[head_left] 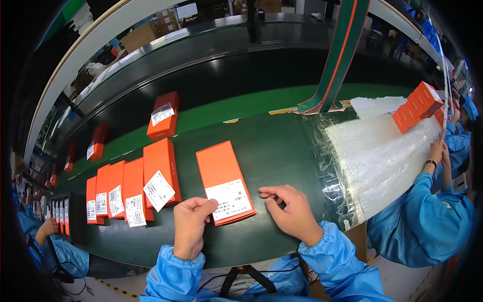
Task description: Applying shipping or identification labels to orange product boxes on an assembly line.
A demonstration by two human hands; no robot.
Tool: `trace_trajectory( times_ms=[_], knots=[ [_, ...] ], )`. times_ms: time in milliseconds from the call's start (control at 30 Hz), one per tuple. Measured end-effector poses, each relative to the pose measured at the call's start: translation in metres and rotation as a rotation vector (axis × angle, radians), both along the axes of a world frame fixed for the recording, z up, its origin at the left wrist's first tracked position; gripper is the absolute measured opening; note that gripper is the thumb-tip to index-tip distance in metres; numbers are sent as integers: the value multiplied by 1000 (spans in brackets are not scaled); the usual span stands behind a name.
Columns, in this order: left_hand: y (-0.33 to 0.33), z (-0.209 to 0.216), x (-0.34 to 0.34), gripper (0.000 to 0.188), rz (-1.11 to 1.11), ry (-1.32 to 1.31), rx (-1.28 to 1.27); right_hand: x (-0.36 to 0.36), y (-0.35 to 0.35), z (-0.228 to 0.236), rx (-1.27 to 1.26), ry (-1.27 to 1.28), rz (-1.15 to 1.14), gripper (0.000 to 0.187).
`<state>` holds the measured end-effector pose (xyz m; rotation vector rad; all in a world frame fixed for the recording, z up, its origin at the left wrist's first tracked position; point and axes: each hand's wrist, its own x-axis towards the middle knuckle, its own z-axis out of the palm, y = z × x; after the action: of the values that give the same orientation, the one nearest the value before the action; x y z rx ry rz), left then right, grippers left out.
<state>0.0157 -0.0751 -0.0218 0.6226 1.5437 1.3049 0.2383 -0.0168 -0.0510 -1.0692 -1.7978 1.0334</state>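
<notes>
A flat orange box [216, 161] lies in front of me on the dark green bench, with a white printed label [229, 194] across its near end. My left hand [192, 221] is closed at the box's near left edge, thumb tip over the label's side and the other fingers curled beside the box. To the right of the box, my right hand [292, 211] hovers with thumb and index finger apart, holding nothing. Left of my left hand is a row of several labelled orange boxes [132, 176]; the nearest, taller orange box [158, 156] carries a tilted white label [159, 191].
Beyond the bench runs a dark conveyor belt [201, 80] with a labelled orange box [163, 116] on it. A green post [342, 55] rises at its edge. At right, orange boxes [417, 105] sit on clear plastic sheeting [372, 151], beside a co-worker's blue sleeve [417, 201].
</notes>
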Motion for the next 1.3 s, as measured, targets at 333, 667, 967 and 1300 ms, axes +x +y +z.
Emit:
trace_trajectory(
  times_ms=[333,667,967,1300],
  knots=[
    [1,1,2,9,12,17,-4,1,0,7,7,-36,37,25],
    [2,1,5,10,9,-4,11,2,1,2,10,-38,5,24],
    [-4,-11,1,13,1,183,77,-3,-2,1,-46,-12,-15,26],
    [-14,-1,3,59,11,685,38,-70,-32,36,223,-437,10,75]
  ],
)
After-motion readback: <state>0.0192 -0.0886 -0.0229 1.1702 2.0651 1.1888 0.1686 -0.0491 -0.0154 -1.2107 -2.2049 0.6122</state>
